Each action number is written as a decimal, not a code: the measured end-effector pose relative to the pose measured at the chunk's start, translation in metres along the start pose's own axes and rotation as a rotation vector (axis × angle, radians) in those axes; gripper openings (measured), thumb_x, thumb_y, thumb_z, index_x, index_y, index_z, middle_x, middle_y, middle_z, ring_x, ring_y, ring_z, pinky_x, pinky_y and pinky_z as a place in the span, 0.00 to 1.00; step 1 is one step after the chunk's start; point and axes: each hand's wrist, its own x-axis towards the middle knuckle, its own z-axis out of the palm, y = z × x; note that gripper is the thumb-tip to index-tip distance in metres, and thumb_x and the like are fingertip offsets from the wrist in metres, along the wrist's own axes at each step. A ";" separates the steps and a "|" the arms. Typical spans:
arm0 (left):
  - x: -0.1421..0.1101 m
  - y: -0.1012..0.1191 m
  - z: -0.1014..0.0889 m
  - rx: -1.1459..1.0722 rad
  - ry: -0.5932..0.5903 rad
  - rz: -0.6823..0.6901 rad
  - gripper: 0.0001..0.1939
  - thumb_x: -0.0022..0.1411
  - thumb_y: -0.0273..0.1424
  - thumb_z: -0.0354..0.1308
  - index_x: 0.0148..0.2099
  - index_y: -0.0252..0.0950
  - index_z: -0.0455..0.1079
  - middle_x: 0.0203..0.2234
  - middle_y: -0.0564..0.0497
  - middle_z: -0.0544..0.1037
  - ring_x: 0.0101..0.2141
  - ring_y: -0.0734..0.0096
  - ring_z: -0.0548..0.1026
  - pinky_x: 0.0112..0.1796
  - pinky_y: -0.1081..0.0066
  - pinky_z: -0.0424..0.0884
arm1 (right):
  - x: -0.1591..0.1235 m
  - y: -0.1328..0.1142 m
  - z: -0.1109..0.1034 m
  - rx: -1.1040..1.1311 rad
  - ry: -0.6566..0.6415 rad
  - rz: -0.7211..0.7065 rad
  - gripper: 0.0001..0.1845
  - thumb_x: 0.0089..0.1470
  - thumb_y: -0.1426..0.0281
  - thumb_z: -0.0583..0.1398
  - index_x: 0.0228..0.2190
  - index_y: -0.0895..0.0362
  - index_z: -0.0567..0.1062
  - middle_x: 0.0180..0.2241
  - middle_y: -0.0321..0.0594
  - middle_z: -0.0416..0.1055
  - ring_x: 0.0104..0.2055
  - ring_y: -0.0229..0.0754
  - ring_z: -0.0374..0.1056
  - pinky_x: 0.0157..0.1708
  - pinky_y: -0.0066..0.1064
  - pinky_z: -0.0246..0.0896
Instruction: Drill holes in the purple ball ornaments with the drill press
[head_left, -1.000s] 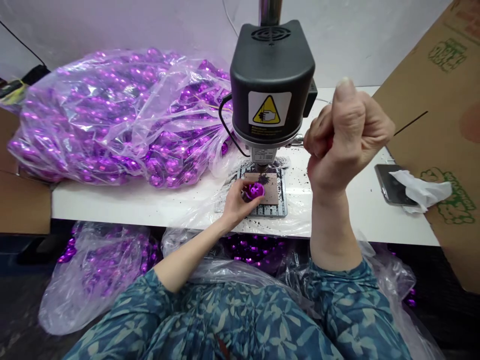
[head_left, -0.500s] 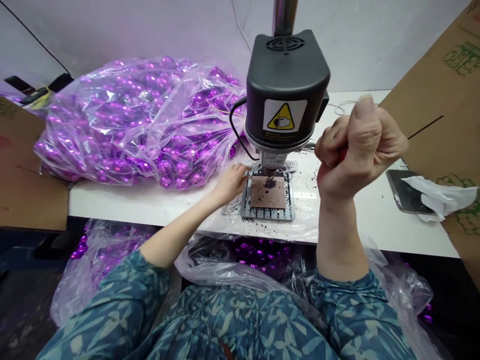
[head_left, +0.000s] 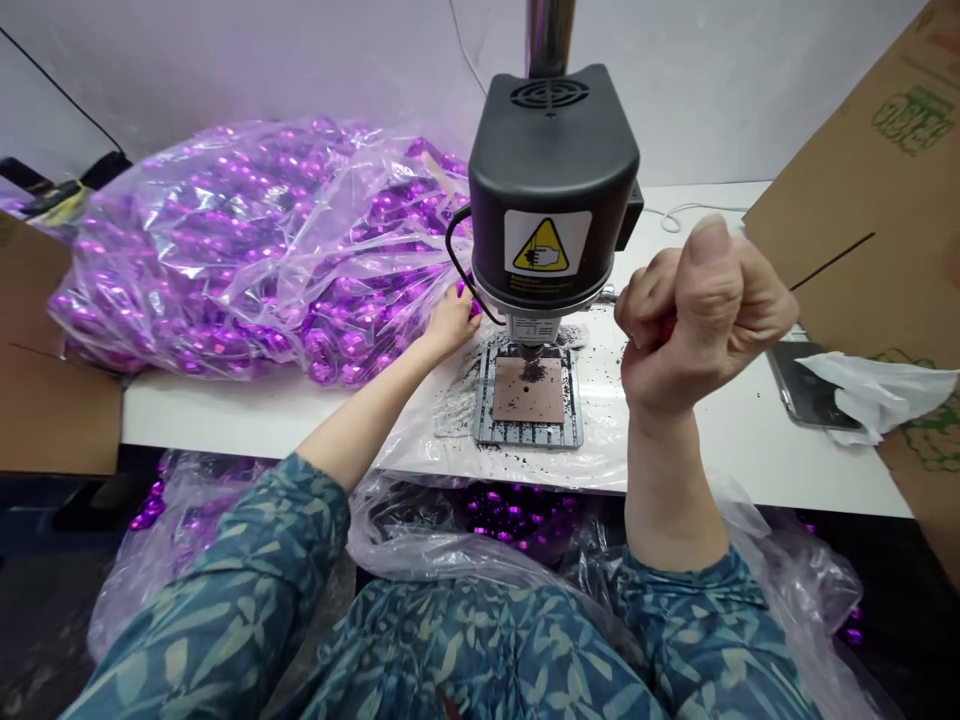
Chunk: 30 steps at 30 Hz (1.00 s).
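A small black drill press (head_left: 555,160) with a hand-hazard warning label stands in front of me. My right hand (head_left: 701,310) is closed in a fist around the lever handle at its right side; a bit of red shows between the fingers. My left hand (head_left: 452,322) reaches to the near right end of a clear plastic bag (head_left: 300,240) full of shiny purple faceted balls (head_left: 352,345). Its fingers are apart at the bag's mouth, and some fingertips are hidden. Under the chuck, a brown square board (head_left: 529,390) with a dark hole lies on the slotted metal base (head_left: 484,425), sprinkled with dark shavings.
Dark shavings litter the white table (head_left: 750,440) and plastic sheet around the base. A phone (head_left: 814,385) lies at right, partly under white tissue (head_left: 885,385). Cardboard (head_left: 862,170) stands at right and left. Another plastic bag (head_left: 420,545) with purple balls sits below the table edge.
My left hand has moved from beside the drill base up and left to the bag's mouth. My right hand keeps its grip on the lever. The view has shifted slightly.
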 end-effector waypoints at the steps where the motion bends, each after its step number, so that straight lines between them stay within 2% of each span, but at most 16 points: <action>1: -0.010 0.004 -0.006 -0.060 -0.026 -0.025 0.16 0.62 0.29 0.63 0.52 0.34 0.70 0.44 0.40 0.77 0.50 0.52 0.75 0.53 0.51 0.71 | 0.000 -0.001 0.000 0.019 0.007 0.015 0.26 0.59 0.58 0.61 0.16 0.54 0.59 0.12 0.29 0.47 0.14 0.30 0.47 0.16 0.34 0.44; 4: -0.046 0.015 -0.023 -0.347 -0.086 -0.161 0.18 0.65 0.34 0.62 0.54 0.35 0.67 0.40 0.44 0.78 0.41 0.62 0.78 0.44 0.60 0.77 | 0.000 -0.003 0.001 0.049 0.028 0.049 0.27 0.58 0.59 0.62 0.14 0.54 0.60 0.12 0.29 0.47 0.13 0.30 0.48 0.16 0.34 0.43; 7: -0.078 0.025 -0.032 -0.671 -0.137 -0.359 0.16 0.65 0.33 0.61 0.54 0.36 0.66 0.43 0.45 0.79 0.40 0.67 0.79 0.41 0.64 0.79 | 0.000 -0.003 0.002 0.068 0.048 0.062 0.27 0.57 0.58 0.62 0.14 0.54 0.61 0.11 0.28 0.48 0.13 0.30 0.49 0.15 0.34 0.42; 10: -0.096 0.027 -0.031 -0.915 -0.194 -0.503 0.16 0.64 0.32 0.62 0.53 0.36 0.68 0.47 0.44 0.79 0.42 0.67 0.79 0.44 0.62 0.81 | 0.000 -0.002 0.002 0.060 0.050 0.059 0.27 0.58 0.57 0.62 0.14 0.53 0.61 0.11 0.29 0.48 0.13 0.31 0.48 0.15 0.34 0.43; 12: -0.104 0.027 -0.024 -0.994 -0.240 -0.530 0.16 0.64 0.35 0.62 0.52 0.36 0.70 0.48 0.42 0.79 0.44 0.65 0.79 0.46 0.60 0.81 | 0.000 -0.001 0.002 0.044 0.051 0.050 0.27 0.57 0.56 0.62 0.14 0.53 0.61 0.11 0.29 0.49 0.13 0.31 0.47 0.15 0.36 0.43; 16: -0.113 0.024 -0.006 -0.955 -0.296 -0.451 0.24 0.60 0.40 0.67 0.55 0.37 0.70 0.50 0.42 0.79 0.45 0.63 0.80 0.43 0.63 0.80 | -0.001 0.000 0.002 0.008 0.047 0.034 0.28 0.57 0.55 0.62 0.14 0.53 0.59 0.11 0.30 0.50 0.13 0.31 0.48 0.15 0.36 0.43; 19: -0.117 0.023 0.005 -0.854 -0.246 -0.330 0.33 0.53 0.39 0.74 0.57 0.36 0.67 0.47 0.43 0.80 0.45 0.64 0.80 0.45 0.64 0.77 | -0.002 0.000 0.002 -0.020 0.036 0.021 0.29 0.58 0.55 0.61 0.14 0.54 0.57 0.11 0.30 0.48 0.13 0.31 0.48 0.15 0.34 0.43; 23: -0.117 0.026 0.013 -0.731 -0.231 -0.217 0.31 0.52 0.39 0.75 0.53 0.33 0.69 0.46 0.42 0.81 0.44 0.64 0.80 0.48 0.62 0.75 | -0.003 0.002 0.003 0.044 0.051 0.005 0.27 0.58 0.57 0.61 0.15 0.54 0.59 0.11 0.29 0.47 0.13 0.31 0.48 0.15 0.34 0.42; 26: -0.115 0.031 0.016 -0.653 -0.272 -0.176 0.31 0.55 0.39 0.73 0.56 0.32 0.69 0.47 0.41 0.80 0.42 0.64 0.80 0.44 0.63 0.76 | -0.004 0.003 0.003 0.050 0.060 -0.009 0.27 0.59 0.58 0.61 0.15 0.54 0.58 0.11 0.30 0.48 0.12 0.31 0.47 0.15 0.35 0.40; 30: -0.112 0.035 0.021 -0.517 -0.285 -0.118 0.30 0.56 0.37 0.71 0.58 0.32 0.70 0.47 0.41 0.80 0.37 0.68 0.78 0.39 0.67 0.76 | -0.006 0.000 0.002 0.022 0.045 0.005 0.27 0.59 0.58 0.60 0.15 0.54 0.58 0.12 0.30 0.50 0.13 0.31 0.47 0.16 0.36 0.41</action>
